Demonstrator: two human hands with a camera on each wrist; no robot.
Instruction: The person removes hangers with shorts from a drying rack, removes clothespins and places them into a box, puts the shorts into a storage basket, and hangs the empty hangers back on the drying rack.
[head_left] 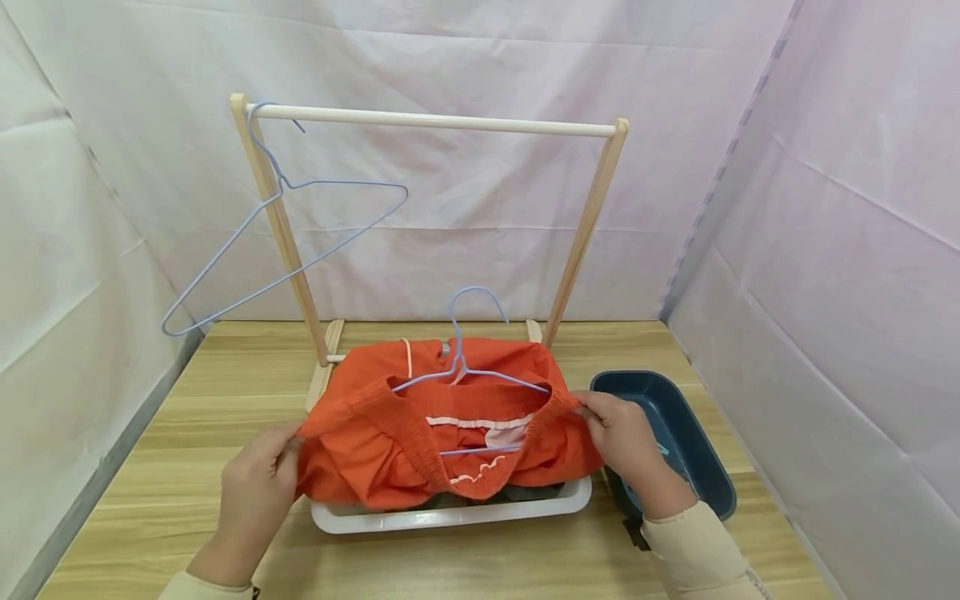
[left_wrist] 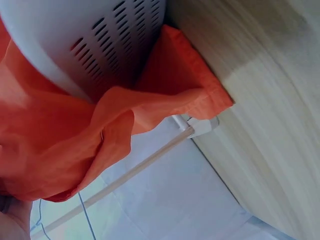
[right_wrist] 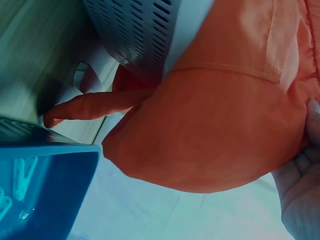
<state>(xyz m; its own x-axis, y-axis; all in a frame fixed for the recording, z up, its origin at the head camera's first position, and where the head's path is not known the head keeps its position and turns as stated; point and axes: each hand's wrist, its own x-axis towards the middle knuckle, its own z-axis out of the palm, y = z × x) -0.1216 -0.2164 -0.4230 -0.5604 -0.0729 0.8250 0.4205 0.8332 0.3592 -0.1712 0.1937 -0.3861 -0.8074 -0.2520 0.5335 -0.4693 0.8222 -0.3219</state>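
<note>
Orange shorts point(head_left: 360, 442) with an elastic waistband and white drawstring lie spread over a white slotted basket point(head_left: 420, 522). A light-blue wire hanger point(head_left: 459, 364) is inside the waist, its hook sticking up out of the opening. My left hand point(head_left: 255, 487) grips the left side of the shorts. On the other side, my right hand point(head_left: 622, 433) pinches the cloth by the waistband. The left wrist view shows a leg hem point(left_wrist: 205, 102) draping beside the basket down to the table. In the right wrist view, cloth bulges below the right hand point(right_wrist: 305, 195).
Behind stands a wooden rack with a white rail point(head_left: 435, 121). A second blue wire hanger point(head_left: 337, 182) hangs at its left end. To the right sits a dark blue bin point(head_left: 716, 467) holding light-blue clips point(right_wrist: 22, 177). White cloth walls point(head_left: 847, 208) enclose the table.
</note>
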